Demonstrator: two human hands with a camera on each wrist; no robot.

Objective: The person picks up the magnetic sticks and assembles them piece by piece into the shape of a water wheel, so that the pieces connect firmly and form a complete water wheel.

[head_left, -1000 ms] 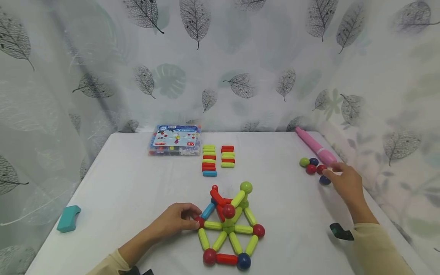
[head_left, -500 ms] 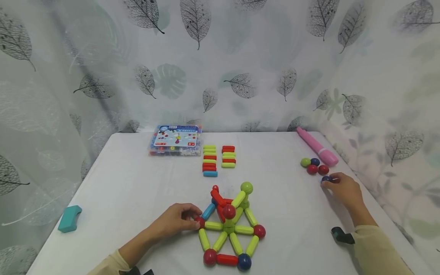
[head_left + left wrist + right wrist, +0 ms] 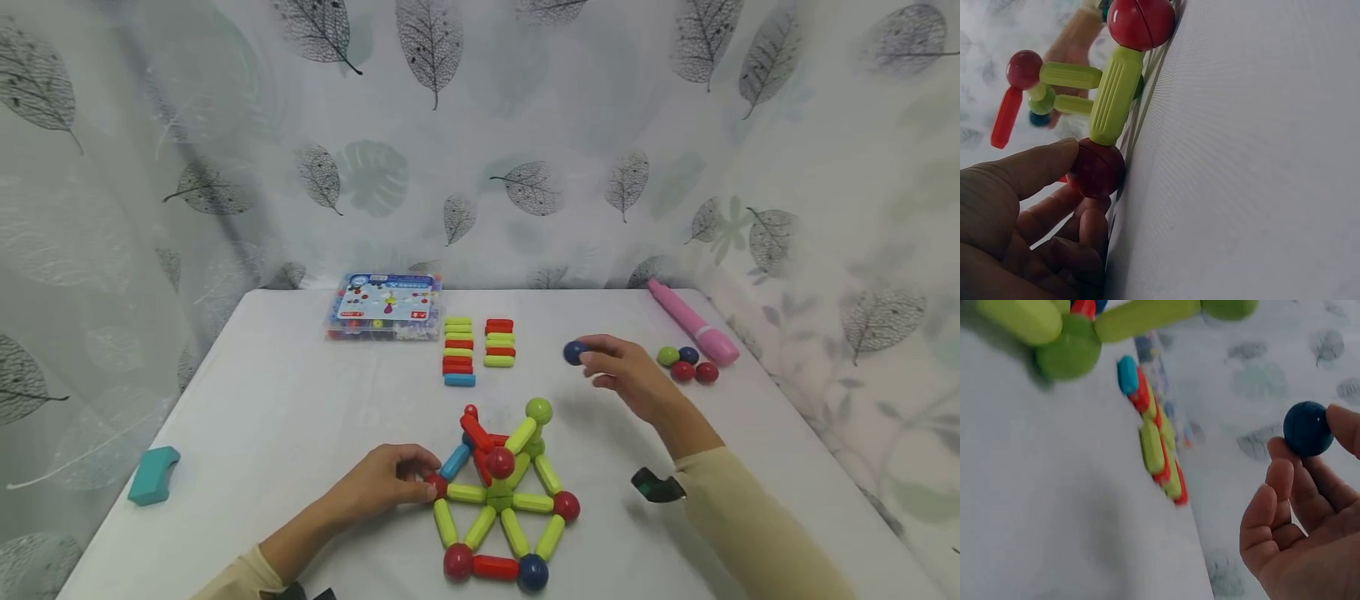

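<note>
My left hand (image 3: 390, 479) holds a red ball (image 3: 1097, 169) at the left corner of a structure of rods and balls; thumb and fingers lie on either side of it. The structure has a green ball (image 3: 538, 409) at its raised right back and a raised red ball (image 3: 500, 462) over its middle. Red and dark blue balls sit at its front corners. Above the table, behind and to the right of the structure, my right hand (image 3: 626, 375) pinches a dark blue ball (image 3: 1308, 429) between thumb and fingers.
Two columns of loose rods (image 3: 458, 350) lie behind the structure. A clear case (image 3: 384, 307) with a printed label stands at the back. Several balls (image 3: 683, 372) lie by a pink pen-shaped object (image 3: 693, 322) at the right. A teal block (image 3: 153, 476) lies at the left edge.
My right hand took the dark blue ball from the group at the right, lifted it and carried it left. My left hand stays on the red ball.
</note>
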